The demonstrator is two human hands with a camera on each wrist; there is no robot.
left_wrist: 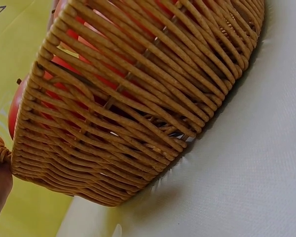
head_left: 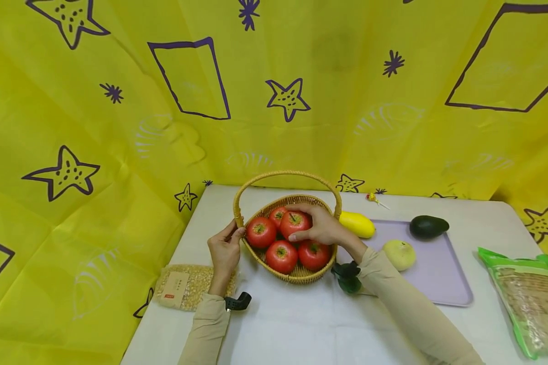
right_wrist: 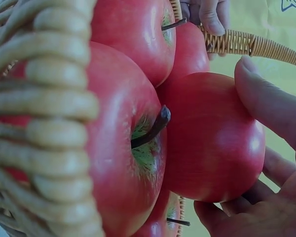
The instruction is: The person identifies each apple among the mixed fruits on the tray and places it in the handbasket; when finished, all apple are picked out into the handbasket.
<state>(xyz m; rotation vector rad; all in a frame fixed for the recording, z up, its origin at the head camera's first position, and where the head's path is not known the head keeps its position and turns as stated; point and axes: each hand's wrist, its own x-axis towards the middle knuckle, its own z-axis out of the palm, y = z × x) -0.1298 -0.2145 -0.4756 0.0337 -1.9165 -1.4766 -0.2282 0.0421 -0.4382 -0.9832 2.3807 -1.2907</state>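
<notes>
A woven basket (head_left: 301, 278) with a tall arched handle (head_left: 286, 173) stands on the table, holding several red apples (head_left: 281, 257). My left hand (head_left: 224, 253) pinches the foot of the handle at the basket's left rim. Over the basket, my right hand (head_left: 320, 225) grips one apple (head_left: 295, 223) from its right side, thumb toward the near side and fingers around the far side. In the right wrist view, that apple (right_wrist: 217, 138) rests against its neighbours, between the thumb and curled fingers. The left wrist view is mostly the basket's woven side (left_wrist: 128, 108).
Right of the basket lies a lilac tray (head_left: 438, 274) with an avocado (head_left: 428, 227) and a pale round onion-like vegetable (head_left: 399, 255). A yellow elongated vegetable (head_left: 357, 224), a lollipop (head_left: 374, 198), bagged bread (head_left: 529, 299) and a bag of yellow kernels (head_left: 196, 284) lie around. A patterned yellow curtain (head_left: 324, 137) hangs behind.
</notes>
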